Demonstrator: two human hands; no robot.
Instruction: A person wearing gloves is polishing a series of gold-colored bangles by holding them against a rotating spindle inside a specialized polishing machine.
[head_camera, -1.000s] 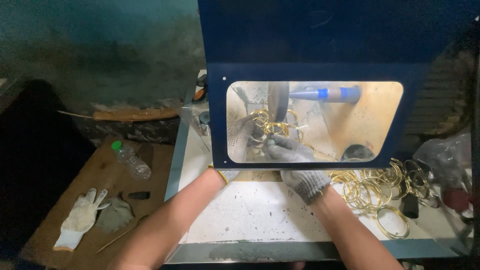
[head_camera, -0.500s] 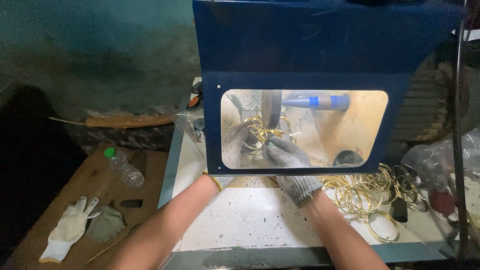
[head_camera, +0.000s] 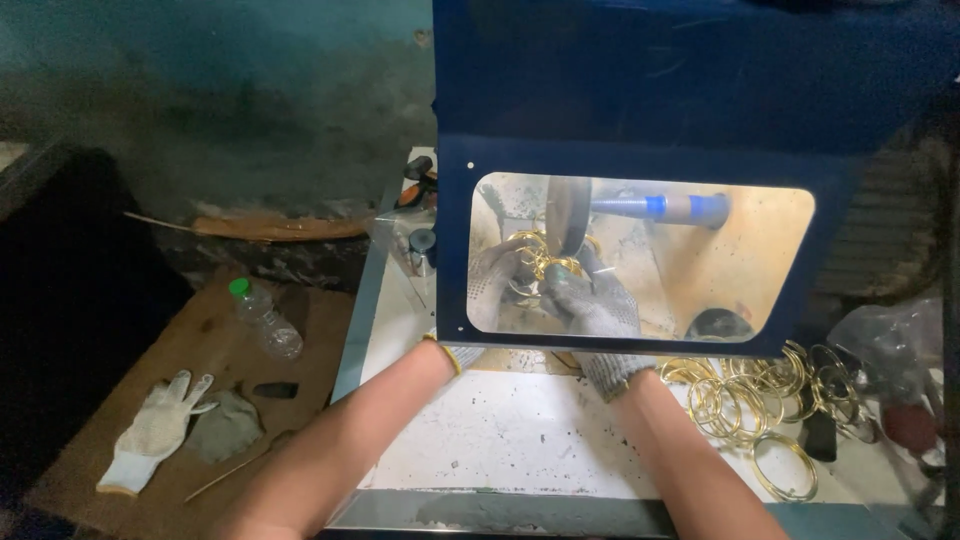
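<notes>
Both gloved hands reach in behind the clear window of a dark blue guard hood over a polishing wheel. The right hand, in a grey knit glove, has its grip pressed together on a brass ring, which sits against the lower rim of the polishing wheel. The left hand, also gloved, is just beside it at the left of the wheel and touches the same cluster of brass loops; through the scuffed window I cannot tell whether its grip is closed or spread. The wheel stands on edge on a shaft with a blue sleeve that runs off to the right inside the hood.

Both bare forearms lie over a white, speckled desk with a metal edge. To the right of the right forearm, under the hood's lower edge, a loose heap of brass rings rests on the desk, with one ring lying apart nearer the front.

Left of the desk, a lower brown board carries a plastic bottle with a green cap on its side, a white glove, a grey rag touching the glove, and a thin stick.
</notes>
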